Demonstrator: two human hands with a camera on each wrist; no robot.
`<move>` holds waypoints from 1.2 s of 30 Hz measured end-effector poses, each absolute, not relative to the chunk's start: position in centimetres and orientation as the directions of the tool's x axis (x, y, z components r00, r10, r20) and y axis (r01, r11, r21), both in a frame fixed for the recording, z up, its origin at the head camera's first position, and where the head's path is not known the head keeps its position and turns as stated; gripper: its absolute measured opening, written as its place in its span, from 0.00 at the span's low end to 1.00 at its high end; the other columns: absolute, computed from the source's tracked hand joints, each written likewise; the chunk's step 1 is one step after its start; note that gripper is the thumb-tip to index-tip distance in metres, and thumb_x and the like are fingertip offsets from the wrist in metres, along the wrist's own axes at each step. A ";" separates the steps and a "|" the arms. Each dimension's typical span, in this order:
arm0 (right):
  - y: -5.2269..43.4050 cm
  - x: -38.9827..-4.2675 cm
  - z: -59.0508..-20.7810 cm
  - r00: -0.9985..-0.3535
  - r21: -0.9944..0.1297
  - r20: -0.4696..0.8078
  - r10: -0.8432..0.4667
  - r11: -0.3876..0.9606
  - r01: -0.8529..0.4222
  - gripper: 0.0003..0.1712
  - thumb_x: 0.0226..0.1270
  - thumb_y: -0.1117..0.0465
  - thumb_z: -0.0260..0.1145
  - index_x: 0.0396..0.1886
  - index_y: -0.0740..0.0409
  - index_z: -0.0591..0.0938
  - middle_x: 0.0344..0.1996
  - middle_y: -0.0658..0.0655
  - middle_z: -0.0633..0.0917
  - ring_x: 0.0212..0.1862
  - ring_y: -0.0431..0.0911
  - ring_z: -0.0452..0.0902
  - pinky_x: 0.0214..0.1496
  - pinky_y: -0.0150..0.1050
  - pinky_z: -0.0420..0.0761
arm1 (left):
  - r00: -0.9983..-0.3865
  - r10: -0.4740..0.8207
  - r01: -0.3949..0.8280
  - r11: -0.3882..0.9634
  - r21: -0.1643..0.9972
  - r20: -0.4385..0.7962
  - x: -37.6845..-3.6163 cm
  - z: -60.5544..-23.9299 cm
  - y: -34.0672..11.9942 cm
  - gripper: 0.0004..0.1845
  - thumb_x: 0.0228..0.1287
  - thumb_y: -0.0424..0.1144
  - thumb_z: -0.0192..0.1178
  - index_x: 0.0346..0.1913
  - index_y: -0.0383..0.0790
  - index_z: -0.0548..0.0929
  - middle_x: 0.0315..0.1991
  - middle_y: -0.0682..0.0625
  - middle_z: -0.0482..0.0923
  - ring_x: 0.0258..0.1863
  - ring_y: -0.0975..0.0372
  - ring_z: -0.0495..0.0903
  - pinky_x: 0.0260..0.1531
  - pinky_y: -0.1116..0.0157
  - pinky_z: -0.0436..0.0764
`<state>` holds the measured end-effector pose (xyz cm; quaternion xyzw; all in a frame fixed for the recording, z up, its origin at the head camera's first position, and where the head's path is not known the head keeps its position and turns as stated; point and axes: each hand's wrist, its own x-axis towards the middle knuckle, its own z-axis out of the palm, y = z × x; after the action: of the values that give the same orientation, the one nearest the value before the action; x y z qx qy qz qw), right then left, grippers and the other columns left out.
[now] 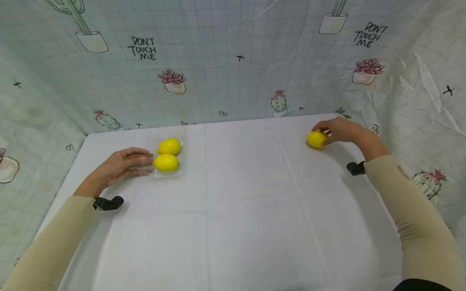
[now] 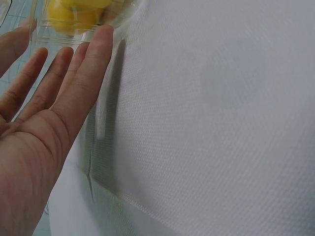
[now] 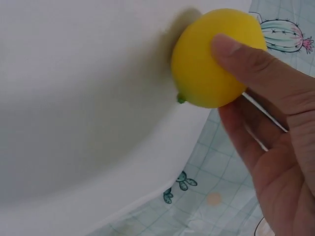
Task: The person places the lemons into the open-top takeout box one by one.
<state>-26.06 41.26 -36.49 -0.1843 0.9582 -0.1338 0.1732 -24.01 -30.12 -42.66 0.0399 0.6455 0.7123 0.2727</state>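
A clear plastic tray (image 1: pixel 181 171) (image 2: pixel 59 37) sits at the back left of the white table and holds two yellow lemons (image 1: pixel 169 146) (image 1: pixel 166 162). My left hand (image 1: pixel 120 165) (image 2: pixel 54 93) lies flat beside the tray, its straight fingers touching the tray's left edge. At the back right, my right hand (image 1: pixel 336 130) (image 3: pixel 261 98) grips a third lemon (image 1: pixel 316 139) (image 3: pixel 204 64) that rests on the table, thumb over its top.
The table (image 1: pixel 236 202) is covered with a white cloth. A cactus-printed sheet (image 1: pixel 233 60) walls it in at the back and on both sides, close behind the right-hand lemon.
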 end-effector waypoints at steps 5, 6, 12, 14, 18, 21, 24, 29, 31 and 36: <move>40.6 -26.1 -36.5 -0.866 -0.360 -0.329 -0.377 0.898 -0.254 0.31 0.59 0.67 0.78 0.59 0.61 0.74 0.62 0.72 0.78 0.64 0.65 0.72 0.67 0.65 0.74 | -0.841 0.460 -0.339 -0.040 0.940 -0.284 -23.9 -42.7 -30.2 0.21 0.77 0.28 0.53 0.69 0.29 0.67 0.62 0.45 0.78 0.57 0.57 0.84 0.54 0.50 0.84; 40.4 -26.1 -36.5 -0.867 -0.357 -0.328 -0.375 0.899 -0.254 0.31 0.58 0.67 0.78 0.59 0.62 0.74 0.61 0.71 0.78 0.63 0.65 0.72 0.67 0.64 0.74 | -0.842 0.459 -0.338 -0.038 0.940 -0.284 -23.8 -42.7 -30.2 0.21 0.77 0.28 0.53 0.69 0.29 0.67 0.62 0.45 0.78 0.57 0.57 0.84 0.54 0.50 0.84; 40.1 -26.2 -37.3 -0.869 -0.298 -0.289 -0.402 0.900 -0.317 0.36 0.54 0.62 0.82 0.61 0.67 0.78 0.56 0.67 0.80 0.55 0.60 0.75 0.64 0.61 0.77 | -0.857 0.421 -0.327 0.003 0.945 -0.298 -23.8 -42.7 -30.1 0.20 0.77 0.30 0.55 0.68 0.31 0.70 0.62 0.45 0.78 0.57 0.58 0.84 0.55 0.50 0.84; 40.1 -26.2 -37.7 -0.873 -0.286 -0.277 -0.401 0.902 -0.324 0.36 0.52 0.61 0.83 0.60 0.67 0.79 0.54 0.66 0.80 0.54 0.59 0.75 0.63 0.61 0.78 | -0.855 0.428 -0.326 -0.003 0.945 -0.294 -23.7 -42.6 -30.1 0.20 0.77 0.30 0.55 0.67 0.32 0.71 0.62 0.45 0.78 0.57 0.58 0.84 0.55 0.51 0.84; 39.8 -26.2 -37.9 -0.883 -0.287 -0.277 -0.378 0.910 -0.299 0.34 0.53 0.62 0.83 0.59 0.64 0.78 0.55 0.65 0.80 0.53 0.59 0.74 0.63 0.62 0.77 | -0.846 0.452 -0.331 -0.030 0.943 -0.283 -23.7 -42.6 -30.2 0.18 0.77 0.29 0.54 0.65 0.32 0.72 0.62 0.45 0.78 0.57 0.57 0.84 0.55 0.51 0.84; 39.5 -26.1 -37.8 -0.885 -0.289 -0.280 -0.372 0.912 -0.292 0.35 0.55 0.62 0.82 0.60 0.63 0.77 0.56 0.66 0.81 0.53 0.59 0.75 0.63 0.62 0.77 | -0.848 0.447 -0.329 -0.026 0.944 -0.283 -23.7 -42.6 -30.3 0.17 0.77 0.29 0.54 0.65 0.33 0.73 0.62 0.45 0.78 0.57 0.57 0.84 0.55 0.51 0.84; 39.0 -26.0 -37.7 -0.888 -0.285 -0.267 -0.374 0.911 -0.298 0.34 0.56 0.61 0.81 0.61 0.62 0.77 0.54 0.64 0.82 0.51 0.58 0.76 0.62 0.60 0.78 | -0.848 0.446 -0.327 -0.014 0.945 -0.287 -23.7 -42.6 -30.3 0.18 0.77 0.29 0.54 0.66 0.33 0.72 0.62 0.46 0.78 0.57 0.58 0.84 0.55 0.51 0.84; 38.0 -26.0 -37.5 -0.892 -0.294 -0.220 -0.395 0.899 -0.325 0.32 0.56 0.61 0.80 0.60 0.61 0.78 0.52 0.63 0.84 0.49 0.56 0.77 0.60 0.58 0.79 | -0.853 0.431 -0.327 0.000 0.945 -0.295 -23.7 -42.6 -30.2 0.20 0.77 0.30 0.55 0.67 0.32 0.70 0.61 0.48 0.79 0.57 0.58 0.84 0.55 0.52 0.84; 37.6 -26.0 -37.4 -0.892 -0.299 -0.209 -0.401 0.895 -0.332 0.33 0.56 0.60 0.81 0.60 0.60 0.78 0.52 0.62 0.84 0.48 0.55 0.77 0.60 0.58 0.80 | -0.856 0.423 -0.328 0.003 0.945 -0.299 -23.8 -42.6 -30.1 0.21 0.77 0.30 0.55 0.68 0.31 0.69 0.61 0.48 0.79 0.57 0.58 0.84 0.55 0.52 0.85; 36.3 -26.0 -37.1 -0.883 -0.310 -0.186 -0.432 0.878 -0.364 0.34 0.55 0.59 0.82 0.60 0.58 0.78 0.52 0.60 0.84 0.48 0.54 0.78 0.61 0.56 0.80 | -0.854 0.421 -0.342 -0.009 0.940 -0.307 -23.9 -42.6 -30.1 0.24 0.77 0.30 0.55 0.70 0.28 0.64 0.61 0.46 0.78 0.57 0.57 0.84 0.54 0.52 0.85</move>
<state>-25.97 36.32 -37.14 -0.2072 0.9609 -0.1340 0.1256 -23.90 -30.07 -42.58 0.0303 0.6506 0.7096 0.2688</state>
